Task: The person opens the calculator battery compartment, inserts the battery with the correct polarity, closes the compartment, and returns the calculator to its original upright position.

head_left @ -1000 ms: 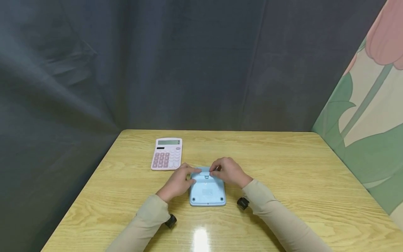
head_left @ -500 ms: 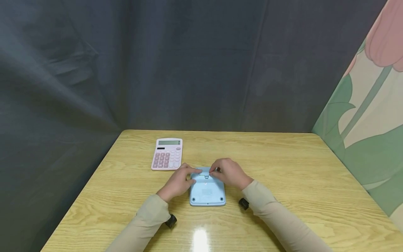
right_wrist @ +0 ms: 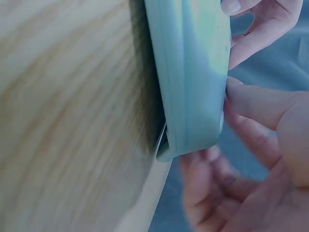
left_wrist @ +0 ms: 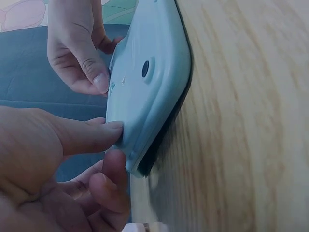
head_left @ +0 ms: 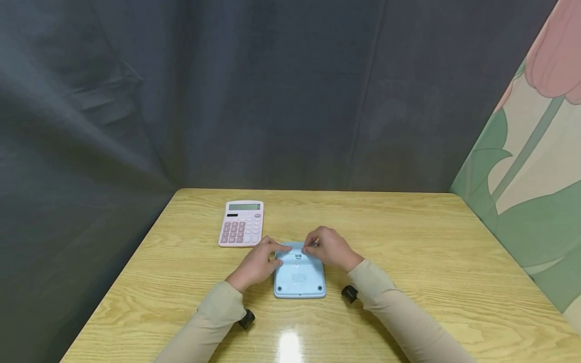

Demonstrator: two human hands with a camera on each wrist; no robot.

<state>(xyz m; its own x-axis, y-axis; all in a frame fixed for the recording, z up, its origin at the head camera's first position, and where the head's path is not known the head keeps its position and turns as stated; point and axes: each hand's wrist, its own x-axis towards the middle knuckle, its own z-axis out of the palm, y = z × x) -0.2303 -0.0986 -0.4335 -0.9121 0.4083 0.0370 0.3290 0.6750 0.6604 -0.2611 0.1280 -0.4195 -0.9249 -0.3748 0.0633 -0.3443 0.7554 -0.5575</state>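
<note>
A light blue calculator point(head_left: 299, 276) lies face down on the table, its back up. My left hand point(head_left: 256, 261) holds its left side, thumb on the back and index finger stretched toward the battery cover point(head_left: 296, 250) near the far edge. In the left wrist view the other fingers of my left hand point(left_wrist: 72, 169) curl by the casing's edge. My right hand point(head_left: 333, 248) has thumb and index finger drawn together at the cover's right end. The right wrist view shows the thumb of my right hand point(right_wrist: 270, 145) against the back; the fingertips partly hide the cover.
A pink calculator point(head_left: 241, 224) lies face up behind and left of the blue one. The wooden table point(head_left: 408, 242) ends at a dark curtain point(head_left: 290, 101) at the back. A flowered panel point(head_left: 535, 176) stands on the right.
The battery cover's outline, more distinct one second ago, now looks flatter under my fingertips. Both hands stay in nearly the same place; the view has tilted very slightly.
</note>
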